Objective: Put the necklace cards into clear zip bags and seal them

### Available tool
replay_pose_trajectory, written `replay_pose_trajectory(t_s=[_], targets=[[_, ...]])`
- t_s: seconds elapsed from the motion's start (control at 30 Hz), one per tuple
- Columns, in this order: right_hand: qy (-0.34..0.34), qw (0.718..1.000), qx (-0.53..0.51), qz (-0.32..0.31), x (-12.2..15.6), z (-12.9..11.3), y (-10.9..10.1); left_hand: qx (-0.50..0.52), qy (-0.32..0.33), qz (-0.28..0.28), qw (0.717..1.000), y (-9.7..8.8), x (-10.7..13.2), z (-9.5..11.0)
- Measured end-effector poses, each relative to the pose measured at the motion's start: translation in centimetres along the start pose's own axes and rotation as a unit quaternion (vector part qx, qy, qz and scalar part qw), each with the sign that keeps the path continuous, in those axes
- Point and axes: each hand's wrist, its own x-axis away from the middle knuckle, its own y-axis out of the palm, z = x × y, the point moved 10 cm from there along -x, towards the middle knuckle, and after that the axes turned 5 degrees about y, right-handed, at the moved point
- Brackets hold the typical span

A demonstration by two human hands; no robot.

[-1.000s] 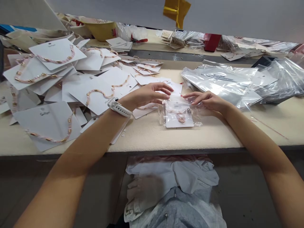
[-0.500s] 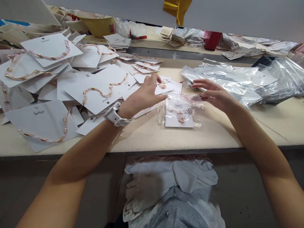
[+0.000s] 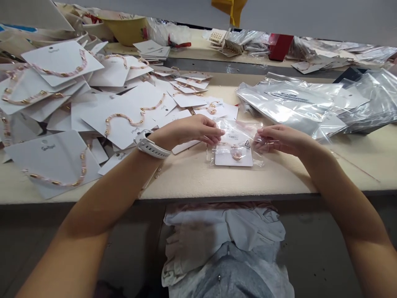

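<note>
Two hands now pinch the clear bag (image 3: pixel 236 138) lying mid-surface (image 3: pixel 186 178): the left hand (image 3: pixel 187 131), back from the cards (image 3: pixel 122 132), and the right hand (image 3: pixel 282 140), fingers (image 3: pixel 217 133) closed on its upper edge.

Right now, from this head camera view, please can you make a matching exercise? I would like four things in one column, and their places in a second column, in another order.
1. white watch
2. clear plastic bag
3. yellow bowl
4. red box

A. raised back shelf, right of centre
B. flat on the table
C. around the left wrist
D. raised back shelf, left of centre

Pairs: 1-C, 2-B, 3-D, 4-A
</note>
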Motion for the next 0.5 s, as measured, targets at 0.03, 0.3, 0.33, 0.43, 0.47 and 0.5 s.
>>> replay_pose_trajectory(t_s=[0.03, 0.3, 0.33, 0.43, 0.47, 0.5], targets=[[-0.019, 1.000, -0.022, -0.007, 0.0, -0.2, 0.1, 0.049, -0.001, -0.009, 0.999, 0.2, -0.2, -0.2], [-0.077, 0.971, -0.215, -0.070, -0.1, -1.0, 1.1, 0.168, -0.024, -0.031, 0.985, 0.6, -0.1, -0.5], [-0.082, 0.970, -0.218, -0.071, 0.1, -1.2, 1.2, 0.169, -0.024, -0.033, 0.985, 0.6, 0.0, -0.4], [-0.096, 0.973, -0.200, -0.070, 0.7, -2.0, 1.3, 0.175, -0.021, -0.045, 0.983, 0.8, 0.2, -0.2], [-0.096, 0.974, -0.193, -0.067, 0.9, -2.1, 1.4, 0.179, -0.018, -0.048, 0.983, 0.9, 0.2, -0.2], [-0.094, 0.975, -0.193, -0.063, 1.0, -2.2, 1.3, 0.186, -0.014, -0.048, 0.981, 0.9, 0.2, -0.1]])
